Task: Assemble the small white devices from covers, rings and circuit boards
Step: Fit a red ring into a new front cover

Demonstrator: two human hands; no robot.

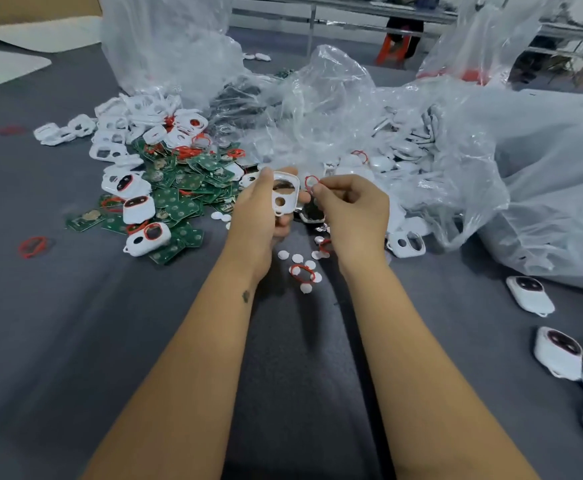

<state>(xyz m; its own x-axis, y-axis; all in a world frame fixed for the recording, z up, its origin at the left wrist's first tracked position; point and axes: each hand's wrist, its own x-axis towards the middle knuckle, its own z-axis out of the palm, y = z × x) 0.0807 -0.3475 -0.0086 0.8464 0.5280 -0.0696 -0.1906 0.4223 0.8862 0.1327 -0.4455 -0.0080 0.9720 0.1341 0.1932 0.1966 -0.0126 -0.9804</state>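
Between the two forearms, just above the grey bench point(75, 341), the left hand point(258, 213) was curled round a white cover point(285, 192), holding it up with its two cut-outs facing the camera. Right beside it, the right hand point(352, 209) pinched a thin red ring point(311, 182) between thumb and fingertip, the ring sitting just off the cover's upper edge, not quite touching as far as I could tell.

So this looked like the ring-fitting step: the ring needed to go around the bigger opening in the cover. Next move would call for lining the floppy ring up with that opening and pressing it in evenly, which is fiddly since it bends easily.

Beyond the left hand lay a heap of green circuit boards point(179, 199) mixed with more loose covers point(116, 133). Just under both hands were little white discs point(297, 258) and another red ring. Beyond the right hand sat crumpled clear plastic bags point(456, 150), and finished devices point(556, 353) were off to the near side of the right forearm.
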